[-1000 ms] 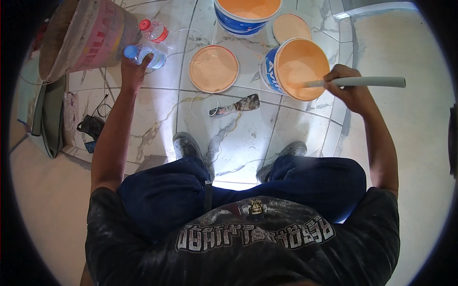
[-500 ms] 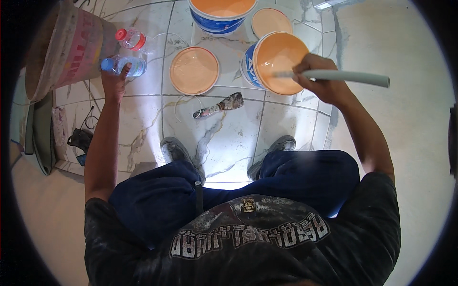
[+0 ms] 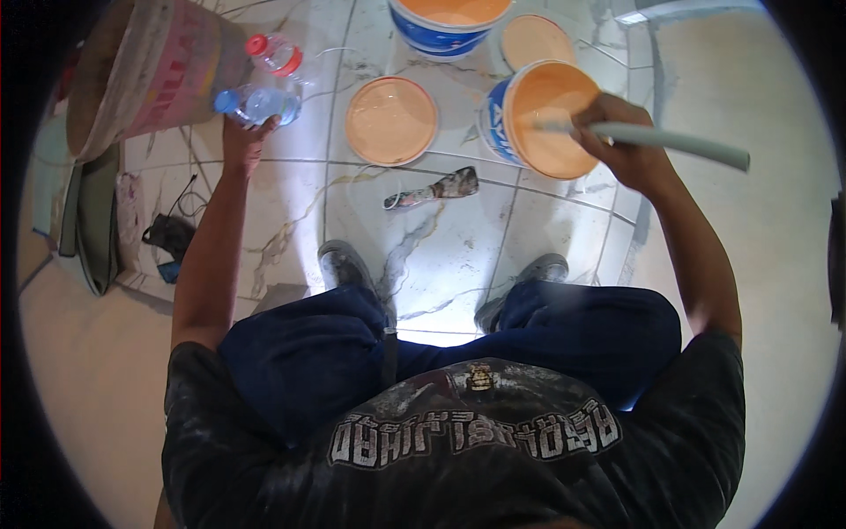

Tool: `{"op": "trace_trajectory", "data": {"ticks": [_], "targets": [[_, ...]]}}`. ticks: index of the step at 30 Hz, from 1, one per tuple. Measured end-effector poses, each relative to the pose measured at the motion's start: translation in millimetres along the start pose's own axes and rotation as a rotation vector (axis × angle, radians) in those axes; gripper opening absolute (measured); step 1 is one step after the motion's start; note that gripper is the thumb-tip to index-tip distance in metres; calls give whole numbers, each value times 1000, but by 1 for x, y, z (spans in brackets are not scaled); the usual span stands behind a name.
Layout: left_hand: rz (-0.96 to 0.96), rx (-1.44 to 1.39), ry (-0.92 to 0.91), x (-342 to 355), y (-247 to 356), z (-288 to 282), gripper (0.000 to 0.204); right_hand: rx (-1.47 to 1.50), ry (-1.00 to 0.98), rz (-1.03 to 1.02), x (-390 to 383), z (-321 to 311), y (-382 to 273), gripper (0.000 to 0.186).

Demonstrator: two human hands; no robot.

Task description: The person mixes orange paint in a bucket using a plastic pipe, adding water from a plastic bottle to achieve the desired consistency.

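R hand [image 3: 627, 152]'s gripping 1 grey tube [image 3: 677, 139] over 1 of 2 blue buckets [image 3: 496, 123], L hand [image 3: 244, 146]'s touching 1 of 2 btls [image 3: 264, 105] far left, can't tell grip.

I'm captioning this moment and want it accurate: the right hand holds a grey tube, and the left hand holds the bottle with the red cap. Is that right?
Not quite: the left hand holds the blue-capped bottle; the red-capped bottle is beside it. The head view shows this. The right hand does hold a grey tube.
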State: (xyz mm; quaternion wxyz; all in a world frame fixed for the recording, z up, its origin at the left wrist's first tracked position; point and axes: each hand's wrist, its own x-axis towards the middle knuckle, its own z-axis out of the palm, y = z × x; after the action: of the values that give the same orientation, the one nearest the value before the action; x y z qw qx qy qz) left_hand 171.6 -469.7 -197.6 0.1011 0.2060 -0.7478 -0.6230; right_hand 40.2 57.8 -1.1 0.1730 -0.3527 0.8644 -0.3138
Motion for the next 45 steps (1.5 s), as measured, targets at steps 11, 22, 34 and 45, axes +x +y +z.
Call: {"op": "trace_trajectory", "data": {"ticks": [11,22,34,45], "targets": [[40,217,-61,-2,-3,-5,61,44,105,194,17,-17,11,13],[42,220,-86,14,-34,-13,64,-5,-28,359,-10,-39,25,14],[7,161,-45,6,-17,-5,65,23,-137,129,-16,-15,-4,15],[-34,82,-65,7,-12,-7,66,37,60,0,17,2,4,16]]}}
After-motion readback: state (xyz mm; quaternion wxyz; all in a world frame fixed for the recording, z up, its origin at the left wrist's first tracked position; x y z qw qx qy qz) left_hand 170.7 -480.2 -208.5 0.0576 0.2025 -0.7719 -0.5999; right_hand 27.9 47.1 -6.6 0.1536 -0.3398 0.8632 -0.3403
